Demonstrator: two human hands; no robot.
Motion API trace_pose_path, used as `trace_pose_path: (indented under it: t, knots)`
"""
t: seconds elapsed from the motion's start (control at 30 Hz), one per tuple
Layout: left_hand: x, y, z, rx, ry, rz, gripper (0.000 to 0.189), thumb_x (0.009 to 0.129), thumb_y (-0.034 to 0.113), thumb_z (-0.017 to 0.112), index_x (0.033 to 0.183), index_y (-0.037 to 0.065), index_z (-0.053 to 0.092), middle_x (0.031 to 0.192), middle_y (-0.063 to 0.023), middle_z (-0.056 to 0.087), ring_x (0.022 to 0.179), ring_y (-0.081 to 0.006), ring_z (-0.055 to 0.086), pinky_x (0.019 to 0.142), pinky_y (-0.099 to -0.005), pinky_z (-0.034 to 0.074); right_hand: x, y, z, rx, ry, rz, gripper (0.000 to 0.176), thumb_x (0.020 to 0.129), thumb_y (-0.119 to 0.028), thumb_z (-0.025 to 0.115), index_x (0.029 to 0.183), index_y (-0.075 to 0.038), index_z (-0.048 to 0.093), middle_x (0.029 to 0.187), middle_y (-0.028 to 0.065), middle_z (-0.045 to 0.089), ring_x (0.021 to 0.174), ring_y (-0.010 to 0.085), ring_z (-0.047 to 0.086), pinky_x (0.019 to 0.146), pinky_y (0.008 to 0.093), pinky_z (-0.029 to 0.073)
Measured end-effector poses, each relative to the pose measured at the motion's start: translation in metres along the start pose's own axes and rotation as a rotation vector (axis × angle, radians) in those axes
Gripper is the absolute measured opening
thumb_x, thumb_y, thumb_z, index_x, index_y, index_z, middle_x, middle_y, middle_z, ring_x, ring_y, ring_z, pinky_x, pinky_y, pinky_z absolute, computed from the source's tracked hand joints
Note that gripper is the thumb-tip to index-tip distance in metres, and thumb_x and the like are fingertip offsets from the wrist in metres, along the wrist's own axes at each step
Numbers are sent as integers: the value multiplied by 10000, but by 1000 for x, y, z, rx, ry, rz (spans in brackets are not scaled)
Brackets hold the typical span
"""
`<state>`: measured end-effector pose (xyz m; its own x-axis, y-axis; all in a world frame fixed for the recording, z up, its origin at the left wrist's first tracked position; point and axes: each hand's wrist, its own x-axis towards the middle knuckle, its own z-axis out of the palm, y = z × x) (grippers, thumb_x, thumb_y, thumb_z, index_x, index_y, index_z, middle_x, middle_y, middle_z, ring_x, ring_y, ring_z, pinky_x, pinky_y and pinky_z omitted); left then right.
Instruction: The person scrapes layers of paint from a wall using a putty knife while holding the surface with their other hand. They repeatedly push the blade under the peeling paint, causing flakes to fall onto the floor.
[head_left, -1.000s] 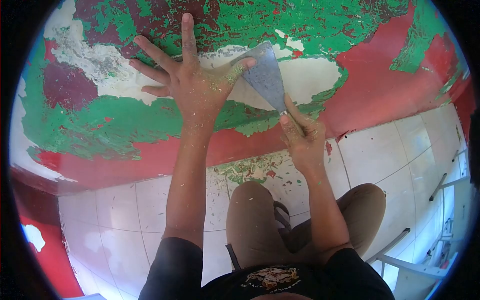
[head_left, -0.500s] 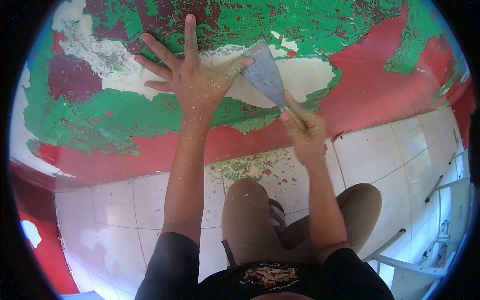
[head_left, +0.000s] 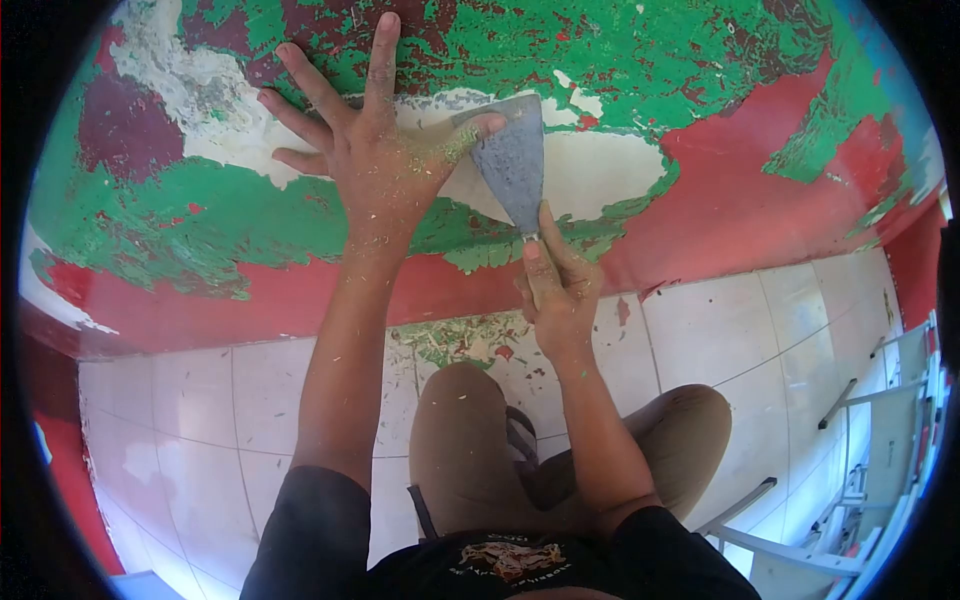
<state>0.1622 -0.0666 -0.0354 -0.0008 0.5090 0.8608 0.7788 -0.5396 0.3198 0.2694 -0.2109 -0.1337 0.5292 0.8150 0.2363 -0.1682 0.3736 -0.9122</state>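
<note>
My left hand (head_left: 385, 165) lies with its fingers spread against the painted wall (head_left: 590, 60). Its thumb reaches over the edge of the paint scraper's grey blade, apparently touching it. The paint scraper (head_left: 512, 165) points up the wall, its wide edge on the bare whitish patch (head_left: 600, 175) between green areas. My right hand (head_left: 562, 295) is closed around the handle just below the blade, one finger stretched along it. Small paint flakes cling to my left hand and wrist.
Paint chips (head_left: 460, 340) are piled on the white tile floor (head_left: 300, 400) at the wall's foot. Red paint (head_left: 720, 150) runs along the lower wall. My bent knees (head_left: 460, 430) are close below. A grey metal frame (head_left: 880, 390), perhaps a ladder, stands at the right.
My right hand has moved left with the scraper, whose blade has turned more upright. My left hand stays spread on the wall. The whole view has shifted slightly.
</note>
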Motion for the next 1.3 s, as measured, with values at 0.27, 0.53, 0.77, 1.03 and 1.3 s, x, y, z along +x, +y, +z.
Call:
trace_pose_path:
  t: [0.27, 0.53, 0.77, 1.03, 1.3]
  knots:
    - [0, 0, 2, 1, 11, -9, 1307, 439, 782, 873, 1581, 439, 337, 1666, -324, -22, 1461, -668, -67, 958, -920, 115, 3, -2, 4, -35, 2, 76, 533, 1039, -248, 638, 1512, -57, 484, 682, -57, 474, 531, 34, 401, 413, 209, 293]
    - [1, -11, 11, 11, 43, -26, 1090, 610, 725, 846, 1559, 459, 380, 1680, -295, -19, 1480, -634, -96, 980, -906, 81, 16, -53, 14, -260, -53, -107, 454, 994, -157, 707, 1416, -28, 601, 800, -58, 559, 642, 31, 441, 570, 208, 394]
    - [1, -8, -4, -71, -27, 7, 1098, 591, 714, 863, 1551, 465, 391, 1684, -288, -34, 1478, -635, -104, 976, -910, 79, 8, 18, 14, -62, -4, -123, 503, 1019, -228, 666, 1460, -16, 546, 702, -57, 503, 558, 33, 421, 442, 205, 292]
    - [0, -5, -6, -51, -59, -12, 1255, 475, 743, 894, 1570, 457, 351, 1671, -310, -49, 1454, -667, -118, 958, -922, 103, 1, -1, -5, 8, -121, 7, 520, 1031, -174, 644, 1512, -46, 494, 776, -70, 490, 643, 35, 418, 561, 200, 363]
    - [-1, -4, -5, -66, -35, 23, 1262, 480, 752, 889, 1577, 436, 350, 1656, -346, -48, 1452, -666, -136, 946, -928, 86, -6, -17, -12, -111, -99, 3, 538, 1029, -184, 651, 1526, -70, 481, 738, -88, 437, 636, 29, 389, 570, 194, 344]
